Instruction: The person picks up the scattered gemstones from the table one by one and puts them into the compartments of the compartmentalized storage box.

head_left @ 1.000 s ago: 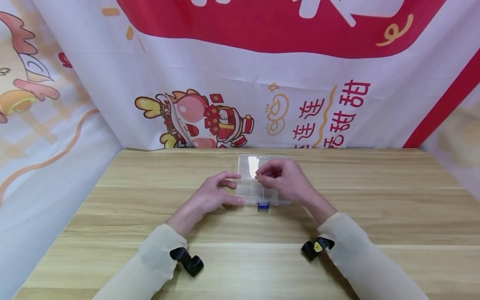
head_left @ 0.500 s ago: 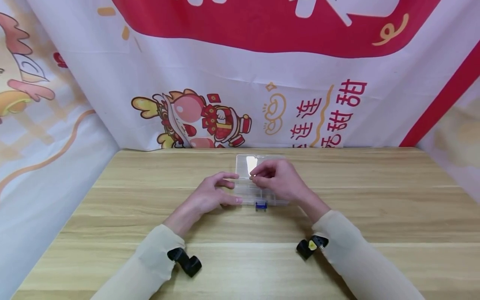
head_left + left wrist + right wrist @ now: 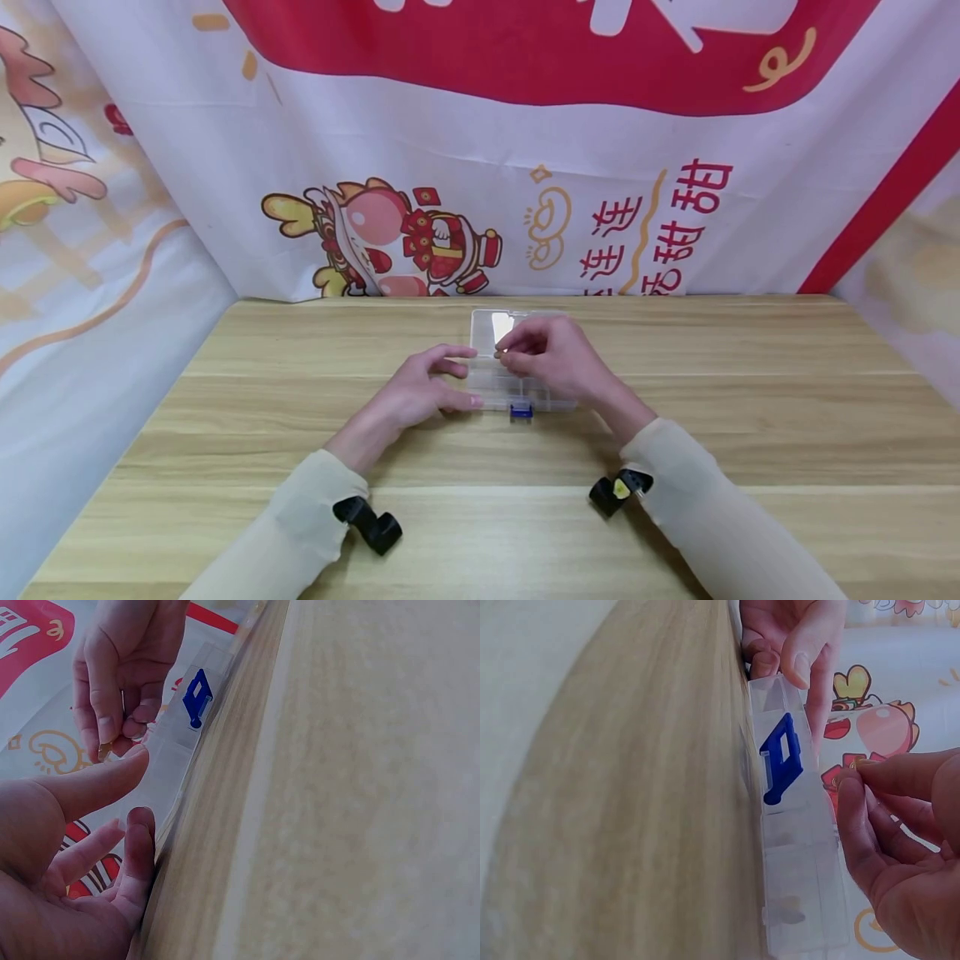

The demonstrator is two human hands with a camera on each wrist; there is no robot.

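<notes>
A clear plastic compartment box (image 3: 491, 382) lies on the table, its lid (image 3: 483, 329) folded back and a blue latch (image 3: 521, 411) on its front edge. At the box's left end, my left hand (image 3: 435, 383) holds it between thumb and fingers. My right hand (image 3: 558, 354) is over the box and pinches a small brownish-gold piece (image 3: 105, 751) between thumb and fingertips. That piece (image 3: 864, 763) is mostly covered by the fingers, so its kind cannot be told. In the right wrist view a pale blurred shape (image 3: 787, 910) shows in one compartment.
The wood-grain table (image 3: 480, 517) reaches back to a printed cloth (image 3: 420, 125) hanging behind it. More printed cloth (image 3: 142, 242) hangs along the left side. Black wrist cameras (image 3: 370, 525) sit on both sleeves.
The right hand has shifted slightly left over the box, still pinching the small piece. The left hand keeps its place at the box's left end. The head view has turned slightly.
</notes>
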